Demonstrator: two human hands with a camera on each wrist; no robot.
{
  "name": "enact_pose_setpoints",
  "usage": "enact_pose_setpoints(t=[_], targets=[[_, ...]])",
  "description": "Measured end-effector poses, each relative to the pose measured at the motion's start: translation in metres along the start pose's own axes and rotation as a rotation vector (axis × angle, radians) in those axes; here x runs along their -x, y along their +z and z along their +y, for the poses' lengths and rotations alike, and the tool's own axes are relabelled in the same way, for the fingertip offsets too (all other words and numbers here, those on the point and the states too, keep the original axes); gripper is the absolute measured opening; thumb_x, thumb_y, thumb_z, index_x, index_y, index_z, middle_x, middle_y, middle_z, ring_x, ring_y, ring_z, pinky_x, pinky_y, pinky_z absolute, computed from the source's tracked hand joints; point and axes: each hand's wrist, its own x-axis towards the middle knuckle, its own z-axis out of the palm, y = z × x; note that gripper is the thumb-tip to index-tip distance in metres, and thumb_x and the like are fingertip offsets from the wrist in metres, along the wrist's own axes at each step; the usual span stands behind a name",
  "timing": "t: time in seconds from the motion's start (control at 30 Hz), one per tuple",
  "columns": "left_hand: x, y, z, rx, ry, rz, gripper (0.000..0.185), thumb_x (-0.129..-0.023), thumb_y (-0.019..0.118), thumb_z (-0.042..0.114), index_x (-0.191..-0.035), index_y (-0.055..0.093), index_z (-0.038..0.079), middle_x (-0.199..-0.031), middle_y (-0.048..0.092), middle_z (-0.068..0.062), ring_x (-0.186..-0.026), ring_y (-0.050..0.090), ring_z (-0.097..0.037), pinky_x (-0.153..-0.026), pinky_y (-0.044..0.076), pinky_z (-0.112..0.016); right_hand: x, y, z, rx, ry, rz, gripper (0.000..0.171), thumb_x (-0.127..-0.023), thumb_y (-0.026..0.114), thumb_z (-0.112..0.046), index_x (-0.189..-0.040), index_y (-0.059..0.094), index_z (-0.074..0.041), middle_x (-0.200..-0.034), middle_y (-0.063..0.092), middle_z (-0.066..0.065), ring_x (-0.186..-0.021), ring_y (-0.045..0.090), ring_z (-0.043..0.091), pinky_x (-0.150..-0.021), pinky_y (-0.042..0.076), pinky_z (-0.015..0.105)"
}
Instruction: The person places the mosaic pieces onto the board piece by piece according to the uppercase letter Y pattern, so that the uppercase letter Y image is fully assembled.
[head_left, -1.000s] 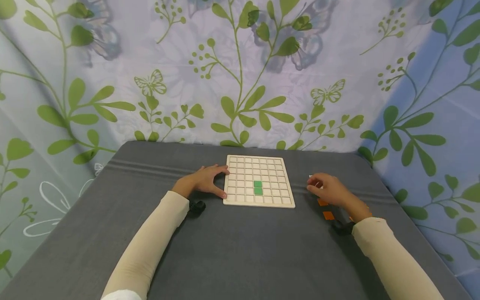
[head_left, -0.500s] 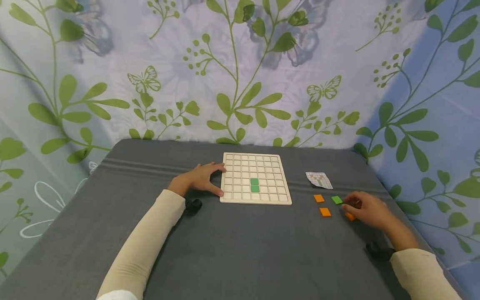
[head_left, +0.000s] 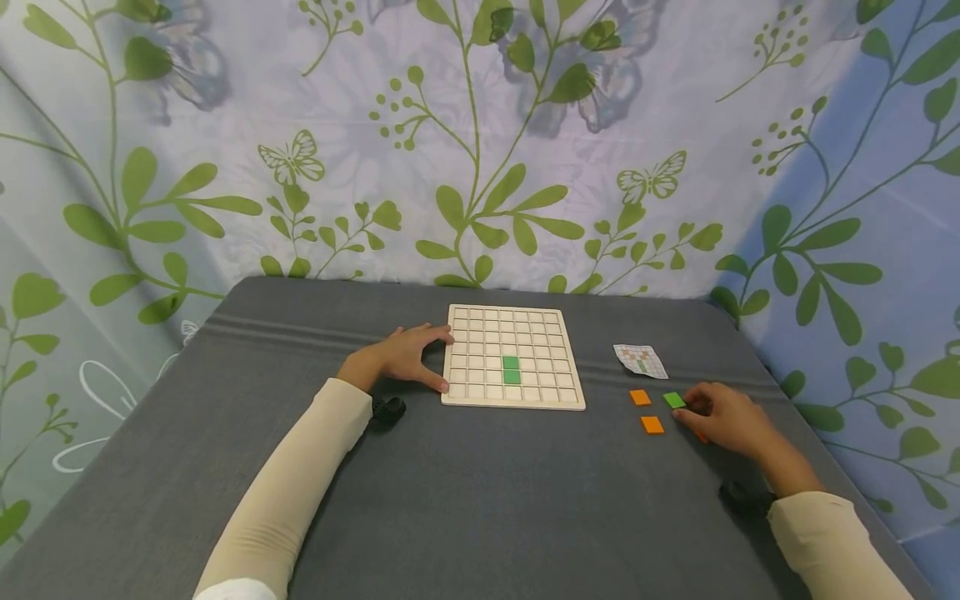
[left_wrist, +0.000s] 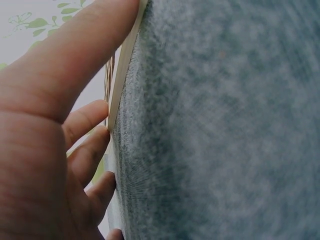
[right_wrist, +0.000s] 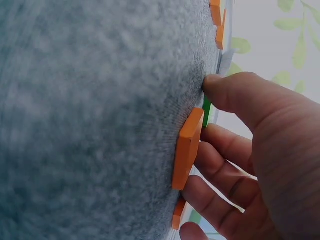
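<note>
In the head view my left hand (head_left: 405,357) is at the left side of a square wooden grid board (head_left: 480,380), its thumb and a finger touching the board's edge. The left wrist view shows its extended thumb along the board's rim (left_wrist: 122,80). Two green tiles (head_left: 512,370) sit one above the other in the grid. My right hand (head_left: 726,417) is low over the table, thumb and fingertips around the near-right side of a loose green tile (head_left: 674,400). An orange tile (right_wrist: 189,150) lies beneath its fingers, partly hidden in the head view.
Two orange tiles (head_left: 652,425) lie left of the right hand. A small paper printed with a coloured grid (head_left: 640,361) lies behind them. Another orange tile (right_wrist: 178,214) shows low in the right wrist view. A leaf-patterned cloth (head_left: 480,167) hangs behind the grey table (head_left: 510,500).
My right hand has moved right and nearer from beside the printed paper, uncovering it, and then slightly left to the loose green tile. The left hand stays at the board's edge.
</note>
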Motion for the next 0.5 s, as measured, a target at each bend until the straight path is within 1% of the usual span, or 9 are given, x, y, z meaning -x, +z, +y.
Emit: enact_pose_setpoints(t=[0.1,0.2,0.37,0.43,0.5], targets=[[-0.0014,0.0002,-0.0003,-0.003,-0.001,0.001,0.09,-0.078,0.082,0.059,-0.151,0.045,0.02,-0.166,0.025,-0.002,-0.153,0.011,-0.031,-0.117,0.005,-0.065,-0.0002,0.0014,0.0019,-0.032,-0.01,0.001,0.036,-0.094,0.075,-0.031,-0.109,0.068,0.002,-0.096,0.068,0.01,-0.084,0.064,0.027,-0.067,0.052,0.046],[-0.0018,0.0001,0.0,-0.004,0.001,-0.002,0.09,-0.079,0.082,0.059,-0.151,0.046,0.02,-0.166,0.025,-0.003,-0.153,0.012,-0.032,-0.117,0.004,-0.065,-0.0001,0.002,0.0032,-0.045,-0.013,0.005,0.036,-0.093,0.076,-0.029,-0.108,0.068,0.003,-0.096,0.067,0.01,-0.083,0.064,0.027,-0.066,0.052,0.043],[-0.0005,-0.001,0.0013,-0.006,0.008,-0.005,0.089,-0.079,0.082,0.058,-0.151,0.046,0.019,-0.166,0.025,-0.004,-0.153,0.012,-0.033,-0.117,0.004,-0.066,-0.001,0.0006,0.0,-0.014,0.001,0.0,0.045,-0.092,0.076,-0.039,-0.107,0.068,0.003,-0.095,0.067,0.011,-0.081,0.063,0.025,-0.067,0.052,0.047],[-0.0002,-0.0012,0.0016,-0.01,0.008,-0.004,0.089,-0.079,0.082,0.058,-0.151,0.046,0.02,-0.166,0.025,-0.004,-0.153,0.012,-0.033,-0.117,0.005,-0.066,-0.0016,0.0,-0.0023,-0.002,0.005,-0.008,0.044,-0.093,0.075,-0.039,-0.107,0.068,0.002,-0.095,0.067,0.01,-0.08,0.062,0.024,-0.068,0.053,0.047],[0.0,-0.0015,0.0024,-0.009,0.006,-0.004,0.089,-0.079,0.082,0.058,-0.151,0.046,0.02,-0.166,0.025,-0.004,-0.153,0.012,-0.033,-0.117,0.004,-0.066,-0.0013,-0.0009,-0.0043,-0.001,0.012,-0.017,0.041,-0.094,0.074,-0.035,-0.106,0.068,0.003,-0.095,0.066,0.01,-0.078,0.061,0.023,-0.067,0.053,0.047]])
